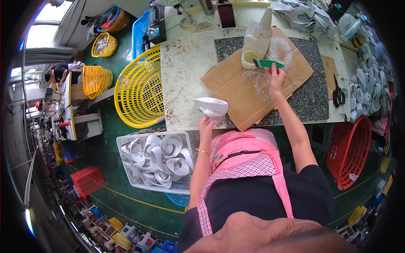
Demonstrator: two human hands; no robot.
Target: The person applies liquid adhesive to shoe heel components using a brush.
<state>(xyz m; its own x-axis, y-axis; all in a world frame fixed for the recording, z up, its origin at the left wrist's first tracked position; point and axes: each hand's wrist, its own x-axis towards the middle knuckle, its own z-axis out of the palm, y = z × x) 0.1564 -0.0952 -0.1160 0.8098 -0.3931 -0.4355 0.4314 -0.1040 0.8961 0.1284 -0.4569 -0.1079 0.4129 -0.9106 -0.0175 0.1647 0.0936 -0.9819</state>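
Observation:
My left hand (206,125) is closed on the edge of a white shoe upper (214,107), held over the near edge of the worktable (182,71). My right hand (276,77) pinches the green handle of a brush (272,64). The brush's tip is at the round opening of a whitish, glue-stained plastic bottle (255,40), which lies on its side with its spout pointing away. Under the bottle is a brown cardboard sheet (230,80) smeared with dried glue, resting on a dark speckled slab (314,99).
A white crate (190,148) of curled white uppers stands left of me, below a yellow basket (120,99). Black scissors (338,95) lie at the table's right. White shoe parts (306,14) are heaped at the back. A red basket (352,154) stands right.

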